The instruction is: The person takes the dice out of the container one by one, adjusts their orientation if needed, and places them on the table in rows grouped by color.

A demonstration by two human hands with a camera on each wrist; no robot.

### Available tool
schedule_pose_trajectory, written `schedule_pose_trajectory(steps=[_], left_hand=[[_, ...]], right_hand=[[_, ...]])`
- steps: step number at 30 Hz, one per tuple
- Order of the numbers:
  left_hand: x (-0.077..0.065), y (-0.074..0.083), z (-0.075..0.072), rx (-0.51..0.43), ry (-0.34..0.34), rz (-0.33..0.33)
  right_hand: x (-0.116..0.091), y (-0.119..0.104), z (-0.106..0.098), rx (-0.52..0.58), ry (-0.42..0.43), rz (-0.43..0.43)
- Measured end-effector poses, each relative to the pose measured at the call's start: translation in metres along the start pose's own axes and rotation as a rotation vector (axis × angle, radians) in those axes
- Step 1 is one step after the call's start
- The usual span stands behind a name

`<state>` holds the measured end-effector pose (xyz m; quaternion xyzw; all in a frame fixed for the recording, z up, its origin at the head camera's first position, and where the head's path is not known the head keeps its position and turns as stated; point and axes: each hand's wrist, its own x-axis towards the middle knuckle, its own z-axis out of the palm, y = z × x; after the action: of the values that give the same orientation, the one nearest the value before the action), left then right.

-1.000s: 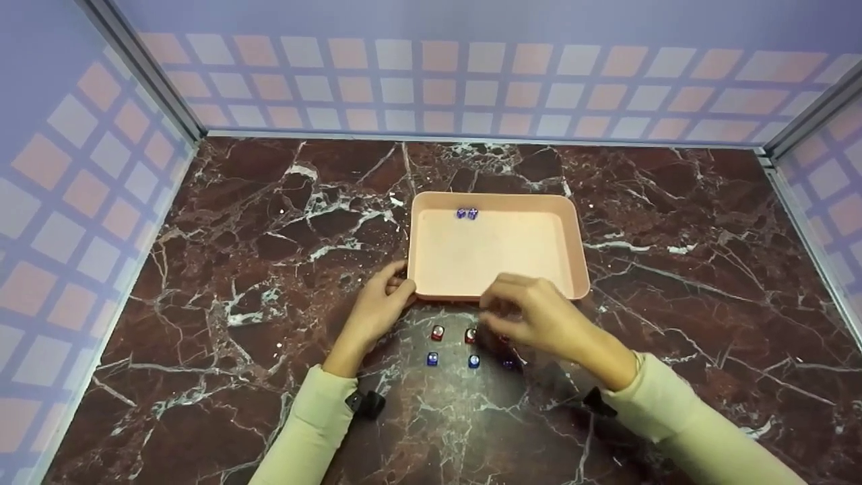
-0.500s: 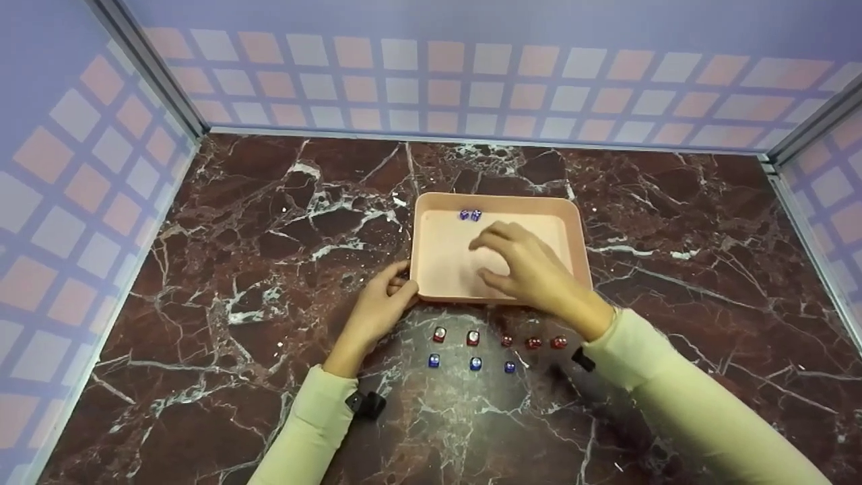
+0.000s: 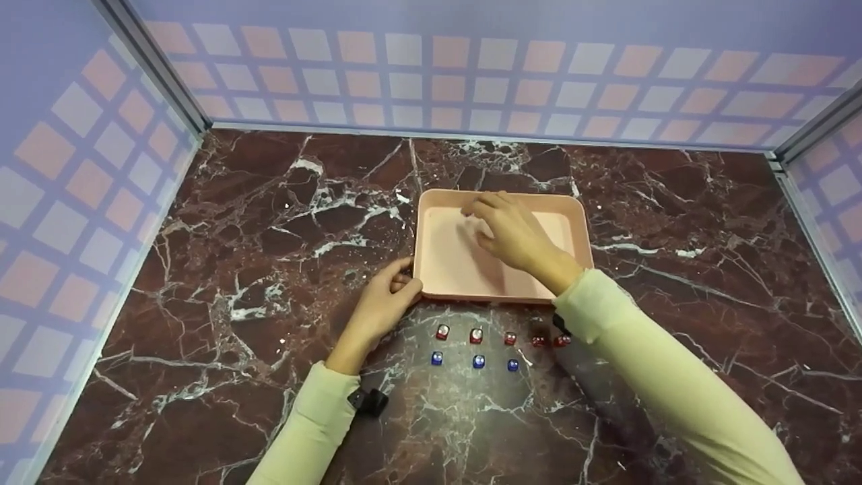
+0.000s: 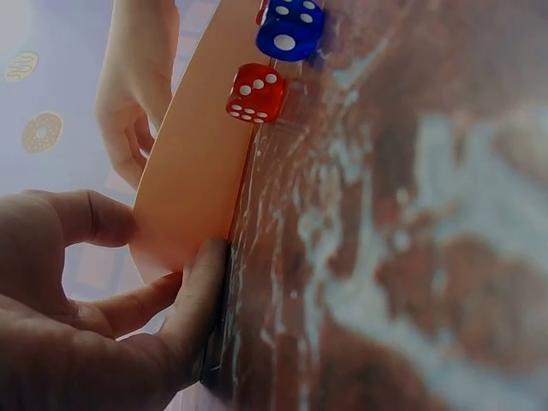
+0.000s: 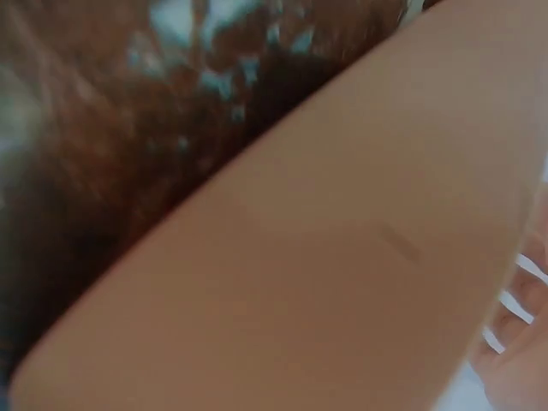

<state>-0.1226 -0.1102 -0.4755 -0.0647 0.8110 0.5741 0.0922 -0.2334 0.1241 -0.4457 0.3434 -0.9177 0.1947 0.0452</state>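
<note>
A shallow peach-coloured tray (image 3: 448, 269) sits on the dark marbled surface. At its near left corner my left hand (image 3: 380, 304) holds the tray, thumb on the rim and fingers against the outer wall, as the left wrist view shows. Over the tray's far part reaches my right hand (image 3: 515, 232), its fingers loosely bent and pointing down; the two purple dice there are hidden by it. In front of the tray lie a row of several red dice (image 3: 476, 335) and a row of blue dice (image 3: 478, 362). The right wrist view shows mostly tray wall (image 5: 342, 257).
Patterned partition walls (image 3: 471, 81) enclose the back and both sides. The marbled tabletop (image 3: 303, 269) extends around the tray. In the left wrist view, a red die (image 4: 256, 92) and a blue die (image 4: 291, 30) lie close to the tray's near side.
My right hand has moved from above the dice rows, across the near rim, to the tray's far side, covering the purple dice. The left hand stays at the corner.
</note>
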Motion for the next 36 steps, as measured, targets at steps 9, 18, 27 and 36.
schedule_pose_trajectory(steps=[9,18,27,36], left_hand=[[0.003,0.002,0.005,0.019,-0.023,0.007],[-0.001,0.001,0.002,0.015,-0.004,0.005],[0.000,0.003,-0.001,0.000,-0.012,0.001],[0.000,0.000,-0.001,0.040,0.002,0.005]], right_hand=[[0.010,0.014,0.009,-0.072,0.021,0.022],[0.019,0.000,0.018,-0.253,-0.124,0.052],[0.014,-0.001,0.021,-0.240,-0.072,-0.004],[0.000,0.001,0.018,-0.154,-0.043,-0.023]])
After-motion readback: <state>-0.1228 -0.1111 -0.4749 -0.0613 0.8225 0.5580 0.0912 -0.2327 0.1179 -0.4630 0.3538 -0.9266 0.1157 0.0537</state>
